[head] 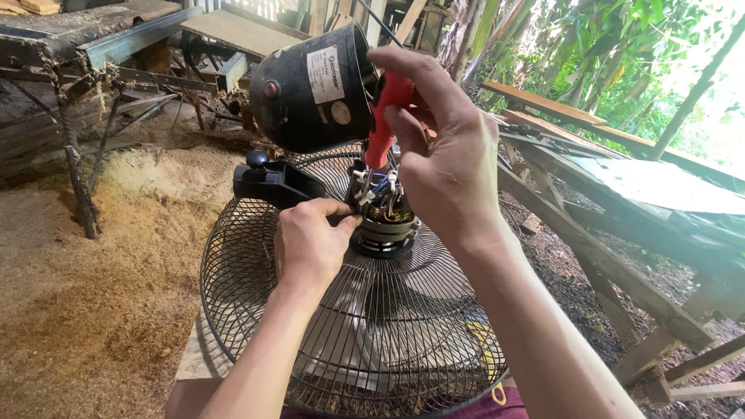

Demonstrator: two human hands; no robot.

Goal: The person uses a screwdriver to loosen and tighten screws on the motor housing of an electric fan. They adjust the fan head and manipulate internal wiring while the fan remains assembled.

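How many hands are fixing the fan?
2: the left hand steadies the motor; the right hand holds a red screwdriver above it.

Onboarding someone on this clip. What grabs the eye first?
At centre, the right hand holds a red-handled screwdriver pointed down into the exposed fan motor, where wires show. The left hand rests its fingers against the motor's side, above the round wire fan guard filling the lower frame. The black motor cover sits lifted off behind; sawdust covers the ground at left.
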